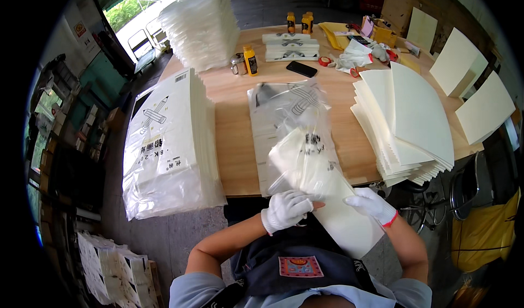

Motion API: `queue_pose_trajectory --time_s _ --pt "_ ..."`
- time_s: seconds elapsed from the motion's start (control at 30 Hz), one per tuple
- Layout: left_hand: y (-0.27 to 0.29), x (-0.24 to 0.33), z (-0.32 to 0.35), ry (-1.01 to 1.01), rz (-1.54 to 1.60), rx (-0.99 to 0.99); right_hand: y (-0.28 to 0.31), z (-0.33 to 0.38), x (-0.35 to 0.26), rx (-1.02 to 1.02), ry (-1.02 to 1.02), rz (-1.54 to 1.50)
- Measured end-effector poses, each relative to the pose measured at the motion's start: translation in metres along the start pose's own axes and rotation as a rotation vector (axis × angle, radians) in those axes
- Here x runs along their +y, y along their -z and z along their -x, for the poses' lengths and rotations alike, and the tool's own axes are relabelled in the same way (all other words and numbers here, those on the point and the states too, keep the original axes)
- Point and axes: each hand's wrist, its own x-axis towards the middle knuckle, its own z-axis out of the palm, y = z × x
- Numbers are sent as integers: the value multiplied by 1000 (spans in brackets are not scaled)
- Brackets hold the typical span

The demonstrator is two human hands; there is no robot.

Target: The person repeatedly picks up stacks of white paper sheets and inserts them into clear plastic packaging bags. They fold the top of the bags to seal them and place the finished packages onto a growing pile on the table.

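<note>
A sheaf of white paper point(349, 220) lies part-way inside a clear printed plastic bag point(299, 111), its near end sticking out over the table's front edge. My left hand point(286, 211), in a white glove with a bare thumb tip, is closed at the bag's near opening, by the left edge of the paper. My right hand point(372, 205), gloved in white with a red cuff, grips the paper's right edge. More flat printed bags lie beneath the sheaf. What the left fingers pinch is partly hidden.
Bagged paper packs point(169, 144) are piled at the left, and a taller wrapped pile point(199, 27) stands behind. Loose paper stacks point(406, 122) fill the right side. A phone point(302, 69), an orange bottle point(250, 61), a glass jar point(238, 64) and red tape point(325, 61) sit farther back.
</note>
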Motion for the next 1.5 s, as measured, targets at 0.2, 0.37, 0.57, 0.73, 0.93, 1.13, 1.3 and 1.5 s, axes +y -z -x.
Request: queue_pose_trajectory --time_s 0.2,0.37,0.57,0.73,0.93,1.13,1.3,1.5 --pt "21 -20 20 145 271 -105 3 -2 13 147 -11 -125" --pt "-23 -2 -22 37 241 -62 -12 -36 14 314 258 -124" --pt "-56 24 -87 239 231 30 -34 -91 6 469 207 895" --pt "-66 -5 -57 389 149 54 -71 -96 18 766 641 1625" --pt "-43 -10 10 575 114 -50 -97 -35 20 758 646 1319" --pt "-59 -2 80 386 -109 -85 -36 -52 44 846 -54 1311" --pt "-17 -19 125 916 -259 283 -48 -33 57 707 64 1521" --pt "17 79 164 945 61 140 -84 57 81 220 -49 1616"
